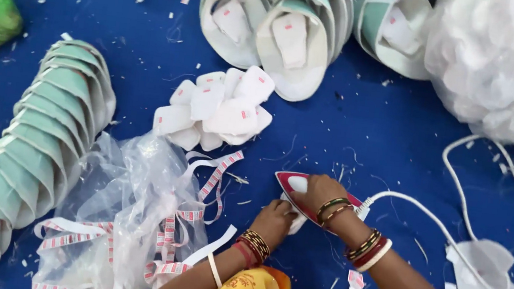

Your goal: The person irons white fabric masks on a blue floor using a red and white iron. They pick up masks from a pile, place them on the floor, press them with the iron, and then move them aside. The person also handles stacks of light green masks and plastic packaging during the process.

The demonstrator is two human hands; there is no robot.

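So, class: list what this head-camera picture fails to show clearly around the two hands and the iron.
- Iron: body hidden under the right hand.
- White piece under it: mostly covered by the iron and the left hand.
- White cord: runs off the right edge.
- Label strips: print too small.

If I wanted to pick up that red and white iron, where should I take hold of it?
Probably by the handle along the top of the iron, coming from above, as the right hand does. It lies flat on the blue cloth, pointed nose to the left, cord trailing right, so the underside is best avoided.
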